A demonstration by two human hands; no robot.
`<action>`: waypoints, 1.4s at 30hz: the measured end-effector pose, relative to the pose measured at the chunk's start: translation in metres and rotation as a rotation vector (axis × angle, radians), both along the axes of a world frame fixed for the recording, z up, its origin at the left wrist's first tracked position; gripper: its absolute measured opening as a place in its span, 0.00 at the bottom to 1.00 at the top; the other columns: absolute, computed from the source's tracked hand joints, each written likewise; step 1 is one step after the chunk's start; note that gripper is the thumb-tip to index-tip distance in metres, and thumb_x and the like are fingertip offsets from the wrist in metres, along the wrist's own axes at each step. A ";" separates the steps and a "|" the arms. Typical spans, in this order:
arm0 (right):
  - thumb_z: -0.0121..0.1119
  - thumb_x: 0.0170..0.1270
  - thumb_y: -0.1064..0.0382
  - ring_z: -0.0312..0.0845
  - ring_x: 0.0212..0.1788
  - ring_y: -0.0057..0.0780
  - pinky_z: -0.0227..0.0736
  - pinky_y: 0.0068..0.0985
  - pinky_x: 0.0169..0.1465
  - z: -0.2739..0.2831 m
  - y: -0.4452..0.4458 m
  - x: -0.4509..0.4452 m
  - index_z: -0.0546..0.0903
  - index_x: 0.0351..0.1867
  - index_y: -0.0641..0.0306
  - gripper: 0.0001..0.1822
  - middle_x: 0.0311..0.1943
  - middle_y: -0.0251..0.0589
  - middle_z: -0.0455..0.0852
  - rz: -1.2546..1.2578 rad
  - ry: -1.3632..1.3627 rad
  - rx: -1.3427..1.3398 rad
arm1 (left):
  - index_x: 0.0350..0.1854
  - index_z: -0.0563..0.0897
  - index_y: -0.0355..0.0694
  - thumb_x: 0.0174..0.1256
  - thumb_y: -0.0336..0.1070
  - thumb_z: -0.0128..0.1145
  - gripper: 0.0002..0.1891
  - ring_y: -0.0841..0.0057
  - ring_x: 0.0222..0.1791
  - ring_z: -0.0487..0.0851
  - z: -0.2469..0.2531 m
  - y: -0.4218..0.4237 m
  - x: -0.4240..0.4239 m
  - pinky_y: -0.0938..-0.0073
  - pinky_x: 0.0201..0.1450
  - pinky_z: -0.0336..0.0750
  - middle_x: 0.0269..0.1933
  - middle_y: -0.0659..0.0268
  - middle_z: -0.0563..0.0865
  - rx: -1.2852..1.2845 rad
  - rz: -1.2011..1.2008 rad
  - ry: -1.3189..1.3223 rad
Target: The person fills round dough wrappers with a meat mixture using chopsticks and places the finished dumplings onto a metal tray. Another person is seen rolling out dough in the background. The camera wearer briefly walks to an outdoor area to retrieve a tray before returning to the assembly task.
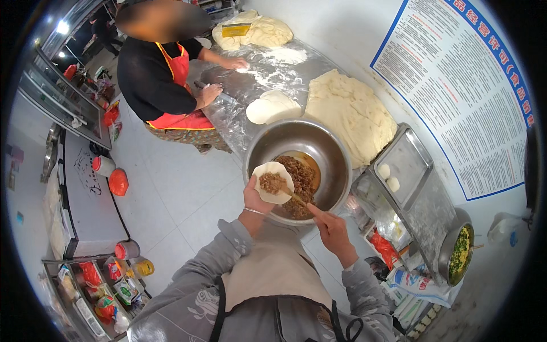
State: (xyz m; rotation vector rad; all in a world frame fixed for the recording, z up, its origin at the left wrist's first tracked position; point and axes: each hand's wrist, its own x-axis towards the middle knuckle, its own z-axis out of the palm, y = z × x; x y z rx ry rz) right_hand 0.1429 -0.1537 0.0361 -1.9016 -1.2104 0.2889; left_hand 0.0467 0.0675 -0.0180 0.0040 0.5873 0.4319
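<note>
My left hand (pixel 257 197) cradles a round dough wrapper (pixel 282 197) with a mound of brown minced filling (pixel 270 182) on it. In my right hand (pixel 334 231) is a flat wooden spatula (pixel 295 196), its tip touching the filling on the wrapper. Both hands are at the near rim of a large steel bowl (pixel 331 149). More minced filling (pixel 302 173) lies in the bowl, with brownish liquid along one side. Past the bowl rest a stack of flat dough rounds (pixel 273 107) and a big slab of dough (pixel 348 113).
A person in a red apron (pixel 181 68) works with a rolling pin (pixel 226 98) at the floured metal table (pixel 230 124). Right of me, a steel tray (pixel 404 164) holds two dough pieces, near a bowl of green-and-yellow filling (pixel 460 252). Shelves (pixel 96 295) with packages stand left.
</note>
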 end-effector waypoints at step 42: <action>0.65 0.64 0.69 0.81 0.36 0.18 0.78 0.17 0.41 -0.025 0.063 0.012 0.83 0.43 0.69 0.08 0.34 0.34 0.86 -0.089 0.588 0.215 | 0.68 0.69 0.39 0.80 0.47 0.39 0.23 0.69 0.59 0.79 0.005 -0.014 -0.020 0.63 0.64 0.75 0.62 0.61 0.78 0.280 -0.570 0.025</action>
